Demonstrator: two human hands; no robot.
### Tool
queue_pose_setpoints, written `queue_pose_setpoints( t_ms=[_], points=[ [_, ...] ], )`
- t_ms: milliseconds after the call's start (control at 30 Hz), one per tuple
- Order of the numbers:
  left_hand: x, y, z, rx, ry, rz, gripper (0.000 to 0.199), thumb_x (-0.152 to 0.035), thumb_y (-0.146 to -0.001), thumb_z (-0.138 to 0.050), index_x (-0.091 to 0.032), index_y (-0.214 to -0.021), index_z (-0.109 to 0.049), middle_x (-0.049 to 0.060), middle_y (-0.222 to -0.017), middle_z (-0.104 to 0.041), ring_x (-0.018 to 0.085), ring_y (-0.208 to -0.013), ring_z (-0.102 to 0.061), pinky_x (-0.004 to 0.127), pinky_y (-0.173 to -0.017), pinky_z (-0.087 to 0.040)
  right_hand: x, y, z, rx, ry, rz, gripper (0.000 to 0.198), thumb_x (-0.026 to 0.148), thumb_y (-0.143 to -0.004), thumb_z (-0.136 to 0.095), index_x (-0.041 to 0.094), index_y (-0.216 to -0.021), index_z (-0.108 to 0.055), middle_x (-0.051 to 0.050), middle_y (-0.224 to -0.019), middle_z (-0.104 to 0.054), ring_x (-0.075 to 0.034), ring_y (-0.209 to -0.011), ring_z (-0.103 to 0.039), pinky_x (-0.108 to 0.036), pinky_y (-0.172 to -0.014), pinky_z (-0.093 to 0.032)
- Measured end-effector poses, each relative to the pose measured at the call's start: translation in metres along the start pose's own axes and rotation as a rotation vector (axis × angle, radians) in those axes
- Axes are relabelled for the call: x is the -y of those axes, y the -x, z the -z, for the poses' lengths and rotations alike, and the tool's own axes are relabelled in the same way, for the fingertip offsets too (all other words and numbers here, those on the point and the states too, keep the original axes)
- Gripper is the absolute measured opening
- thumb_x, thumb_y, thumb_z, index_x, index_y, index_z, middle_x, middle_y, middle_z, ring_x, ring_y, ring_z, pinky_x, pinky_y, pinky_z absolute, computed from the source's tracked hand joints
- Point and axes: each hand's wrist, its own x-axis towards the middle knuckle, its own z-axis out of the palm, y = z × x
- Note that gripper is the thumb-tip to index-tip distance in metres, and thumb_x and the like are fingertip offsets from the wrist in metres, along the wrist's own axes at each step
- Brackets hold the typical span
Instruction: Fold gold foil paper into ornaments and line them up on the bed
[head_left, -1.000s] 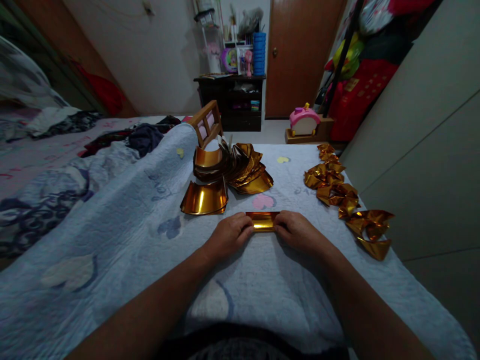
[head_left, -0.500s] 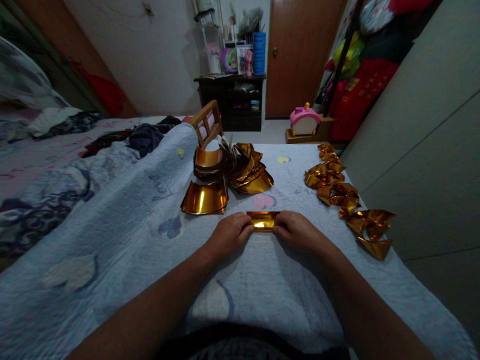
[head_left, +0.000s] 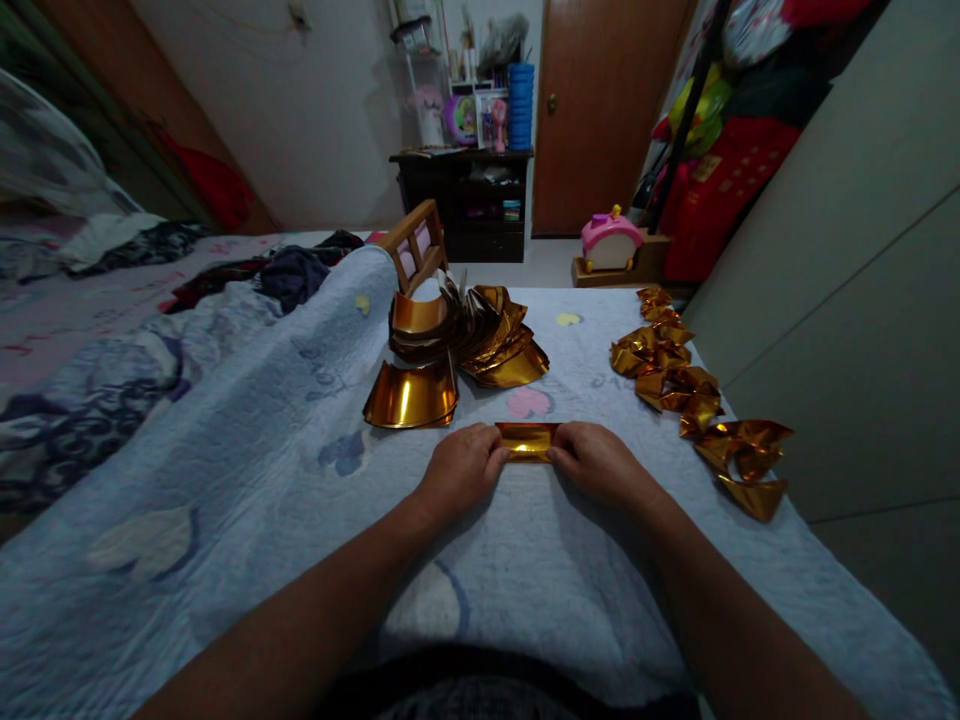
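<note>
The left hand point(head_left: 465, 465) and right hand point(head_left: 600, 460) pinch opposite ends of one gold foil sheet point(head_left: 528, 442) low over the blue cover point(head_left: 300, 560); even pressure and matched edges should help any fold run straight. Beyond lies one fanned pile of gold sheets point(head_left: 487, 345), and rightward one row of folded gold pieces point(head_left: 679, 385), both too overlapped to count.

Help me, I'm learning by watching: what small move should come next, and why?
Perhaps smooth the gold strip inward from its ends, since the left hand and right hand hold opposite ends and its middle lies uncovered between them.
</note>
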Motion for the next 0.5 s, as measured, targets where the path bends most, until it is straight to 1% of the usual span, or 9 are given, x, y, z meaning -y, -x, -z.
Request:
queue_pose_setpoints(
  t_ms=[100,267,500],
  points=[
    [-0.0008,0.0001,-0.0007,-0.007,-0.022,-0.002,0.015,-0.025,-0.095,-0.055,-0.019,-0.084,-0.062,0.006,-0.087,-0.069,0.022,-0.082,-0.064,0.032,-0.073,-0.046,-0.0004,-0.0012,-0.0007,0.003,0.019,-0.031,0.022,0.024,-0.092,-0.054,0.018,-0.084,-0.073,-0.011,-0.082,-0.074,-0.02,-0.073,-0.064,-0.031,-0.063,-0.033],
    [-0.0017,0.0014,-0.002,-0.023,-0.015,0.009,0.014,-0.024,-0.094,-0.057,-0.019,-0.082,-0.06,0.005,-0.086,-0.068,0.021,-0.081,-0.063,0.032,-0.072,-0.045,0.0002,-0.0023,-0.0014,0.005,0.043,-0.045,0.021,0.024,-0.091,-0.055,0.018,-0.083,-0.074,-0.01,-0.082,-0.075,-0.021,-0.073,-0.065,-0.031,-0.062,-0.032],
    [-0.0019,0.0022,-0.0018,-0.038,-0.024,0.06,0.014,-0.026,-0.092,-0.06,-0.02,-0.079,-0.058,0.005,-0.083,-0.066,0.022,-0.078,-0.062,0.032,-0.07,-0.044,0.0019,-0.0023,-0.0011,0.014,0.061,-0.063,0.022,0.024,-0.091,-0.055,0.018,-0.085,-0.075,-0.01,-0.081,-0.075,-0.021,-0.072,-0.065,-0.031,-0.061,-0.032]
  ],
)
